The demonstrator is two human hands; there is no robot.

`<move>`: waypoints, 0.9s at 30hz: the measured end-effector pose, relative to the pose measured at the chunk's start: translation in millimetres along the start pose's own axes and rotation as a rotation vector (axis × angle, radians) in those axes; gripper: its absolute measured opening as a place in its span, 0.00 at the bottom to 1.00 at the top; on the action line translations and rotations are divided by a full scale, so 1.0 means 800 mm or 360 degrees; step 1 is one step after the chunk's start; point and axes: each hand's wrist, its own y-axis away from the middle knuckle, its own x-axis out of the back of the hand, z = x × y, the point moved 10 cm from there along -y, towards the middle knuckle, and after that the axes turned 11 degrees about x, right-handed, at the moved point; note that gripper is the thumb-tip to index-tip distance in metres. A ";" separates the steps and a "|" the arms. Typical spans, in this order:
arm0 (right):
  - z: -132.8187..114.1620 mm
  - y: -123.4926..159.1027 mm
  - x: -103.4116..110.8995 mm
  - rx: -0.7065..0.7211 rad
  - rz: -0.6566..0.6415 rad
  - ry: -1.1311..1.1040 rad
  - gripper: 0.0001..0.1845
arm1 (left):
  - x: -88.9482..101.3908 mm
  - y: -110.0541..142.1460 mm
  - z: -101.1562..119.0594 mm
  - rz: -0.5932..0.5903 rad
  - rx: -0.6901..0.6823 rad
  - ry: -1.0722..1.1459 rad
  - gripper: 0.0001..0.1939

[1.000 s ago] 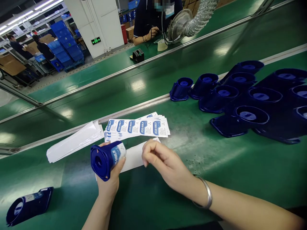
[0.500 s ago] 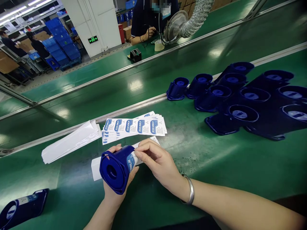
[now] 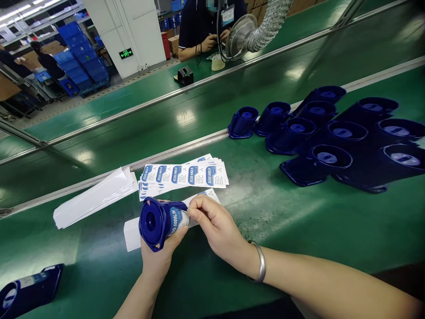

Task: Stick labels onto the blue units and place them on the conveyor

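My left hand (image 3: 158, 258) is closed around a dark blue plastic housing (image 3: 161, 221), its flanged end with a round hole turned towards me. A blue and white sticker label (image 3: 175, 221) printed "5000L/H" lies along the housing's side. The thumb and forefinger of my right hand (image 3: 217, 226) pinch at the far end of that label, close against the housing. Beneath my hands lies a white label strip (image 3: 133, 234), partly covered by them. Just beyond it is a stack of printed label sheets (image 3: 184, 175).
White paper strips (image 3: 96, 197) lie left of the label sheets. Several blue housings (image 3: 297, 128) stand at the right; another labelled housing (image 3: 31, 288) lies at the near left. Past the metal rail (image 3: 179, 148), a co-worker (image 3: 199, 31) sits by a silver duct (image 3: 270, 29).
The housing has turned in my left hand, so more of the label's print shows. My right hand stays pinched at the label's end. The view has shifted slightly.
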 end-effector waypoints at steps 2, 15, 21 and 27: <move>-0.008 0.000 0.002 0.0076 0.0012 0.0027 0.14 | -0.001 -0.003 -0.009 -0.0062 0.0087 0.0044 0.31; 0.032 0.004 -0.024 -0.0257 -0.0542 0.0097 0.29 | -0.022 0.006 -0.034 -0.0504 0.0559 0.0393 0.36; 0.028 0.011 -0.029 -0.0285 -0.0501 -0.0048 0.29 | -0.032 0.011 -0.030 -0.0553 0.0530 0.0397 0.33; 0.024 0.013 -0.028 -0.0187 -0.0488 -0.0023 0.27 | -0.037 0.012 -0.027 -0.0550 0.0530 0.0469 0.31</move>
